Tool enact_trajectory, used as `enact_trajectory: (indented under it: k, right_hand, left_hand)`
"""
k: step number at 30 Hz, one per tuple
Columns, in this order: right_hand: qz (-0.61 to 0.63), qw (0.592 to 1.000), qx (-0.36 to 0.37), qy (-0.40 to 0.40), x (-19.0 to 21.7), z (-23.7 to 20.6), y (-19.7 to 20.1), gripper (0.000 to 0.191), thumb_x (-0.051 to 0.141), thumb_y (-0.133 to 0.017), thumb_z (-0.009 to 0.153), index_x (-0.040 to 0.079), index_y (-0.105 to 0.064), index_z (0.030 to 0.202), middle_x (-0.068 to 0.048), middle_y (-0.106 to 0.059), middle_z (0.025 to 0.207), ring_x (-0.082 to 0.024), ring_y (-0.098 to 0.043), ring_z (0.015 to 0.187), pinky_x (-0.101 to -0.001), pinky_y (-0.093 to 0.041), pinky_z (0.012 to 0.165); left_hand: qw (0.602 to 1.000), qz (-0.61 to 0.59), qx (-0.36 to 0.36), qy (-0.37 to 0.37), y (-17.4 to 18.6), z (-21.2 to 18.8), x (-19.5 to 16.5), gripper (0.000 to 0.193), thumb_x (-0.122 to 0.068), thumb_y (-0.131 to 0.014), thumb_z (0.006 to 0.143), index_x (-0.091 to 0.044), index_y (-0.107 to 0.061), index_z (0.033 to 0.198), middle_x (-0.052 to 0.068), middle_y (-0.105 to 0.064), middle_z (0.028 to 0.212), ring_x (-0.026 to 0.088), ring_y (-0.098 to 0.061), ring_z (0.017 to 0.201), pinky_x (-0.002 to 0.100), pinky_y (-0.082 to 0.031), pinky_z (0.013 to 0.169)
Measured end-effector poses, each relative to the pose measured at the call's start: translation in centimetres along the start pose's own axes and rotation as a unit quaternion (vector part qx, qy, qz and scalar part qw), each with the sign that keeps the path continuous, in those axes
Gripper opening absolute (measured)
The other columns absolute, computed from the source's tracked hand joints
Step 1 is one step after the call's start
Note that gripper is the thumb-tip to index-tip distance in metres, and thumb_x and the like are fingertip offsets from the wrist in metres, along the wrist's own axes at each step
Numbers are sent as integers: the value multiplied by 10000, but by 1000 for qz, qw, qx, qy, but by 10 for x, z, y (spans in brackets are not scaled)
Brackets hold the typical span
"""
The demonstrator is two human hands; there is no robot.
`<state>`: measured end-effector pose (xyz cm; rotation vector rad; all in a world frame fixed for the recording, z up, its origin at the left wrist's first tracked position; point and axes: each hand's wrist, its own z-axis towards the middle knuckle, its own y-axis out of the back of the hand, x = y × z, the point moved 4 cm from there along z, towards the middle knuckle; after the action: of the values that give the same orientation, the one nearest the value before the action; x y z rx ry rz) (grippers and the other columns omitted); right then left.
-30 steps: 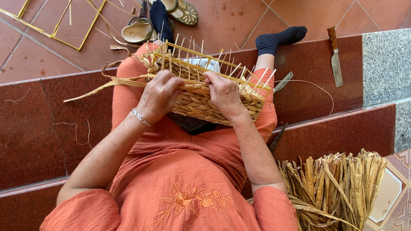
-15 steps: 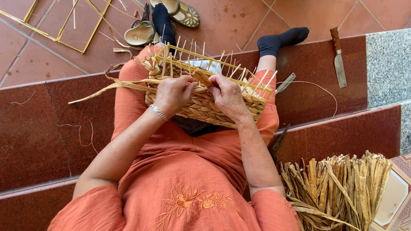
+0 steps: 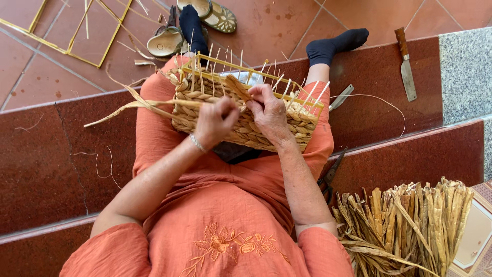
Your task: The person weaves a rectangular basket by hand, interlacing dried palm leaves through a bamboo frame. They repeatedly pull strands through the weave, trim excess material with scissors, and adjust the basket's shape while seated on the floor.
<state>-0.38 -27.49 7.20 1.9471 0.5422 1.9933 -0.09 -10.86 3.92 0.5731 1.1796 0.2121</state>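
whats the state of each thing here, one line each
basket: half woven, uprights bare on top, resting on lap
left hand: closed on a straw strand at the rim
right hand: pinching the weave at the rim
knife: lying flat on the step, untouched
straw bundle: loose, piled at the right side
sandals: off, on the floor tiles

Your left hand (image 3: 214, 122) & right hand (image 3: 268, 112) hide the strand end + part of basket (image 3: 241, 131) wall. Dried-strip bundle (image 3: 405, 225) cut off at btm edge; wire frame (image 3: 77, 36) cut at top. Scissors (image 3: 328, 177) mostly under your right arm.
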Motion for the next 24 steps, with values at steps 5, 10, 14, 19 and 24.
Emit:
enact_trajectory:
  k: [5, 10, 14, 19, 24]
  right_hand:
    - [-114, 984, -51, 127, 7, 1, -8, 134, 9, -747, 893, 63, -728, 1014, -128, -713, 856, -245, -690, 781, -365, -559, 703]
    - [-182, 962, -30, 203, 15, 0, -10, 131, 47, -761, 862, 103, -751, 981, -67, -732, 860, -261, -657, 806, -391, -542, 735]
    - [-142, 981, -34, 131, 12, -3, -8, 107, 34, -736, 912, 96, -730, 998, -86, -685, 855, -241, -656, 800, -381, -539, 721]
    - [-229, 963, -14, 140, 11, -2, -17, 96, 35, -703, 935, 113, -733, 981, -46, -714, 848, -234, -622, 781, -390, -523, 725]
    - [-270, 948, -5, 172, 16, 1, -22, 136, 21, -678, 920, 97, -739, 1015, -56, -711, 888, -252, -631, 846, -400, -527, 769]
  left_hand:
    - [975, 136, 43, -173, -6, -21, -19, 77, -72, -663, 926, -61, -607, 979, 53, -673, 704, 203, -659, 576, 343, -510, 489]
    - [974, 159, 28, -157, 28, -12, -23, 316, -102, -684, 925, -2, -668, 1225, 104, -638, 779, 240, -639, 647, 341, -525, 529]
    - [979, 152, -26, -131, 56, -12, -17, 136, -109, -701, 976, -58, -668, 1098, 103, -634, 922, 281, -653, 842, 377, -556, 752]
    - [991, 130, 23, -36, 34, 3, 2, 195, -112, -807, 901, -39, -700, 1046, 87, -682, 879, 263, -673, 796, 383, -544, 697]
    - [957, -235, 4, 169, 23, 8, 24, 390, -84, -819, 868, -59, -566, 1163, 45, -700, 917, 76, -670, 800, 245, -582, 701]
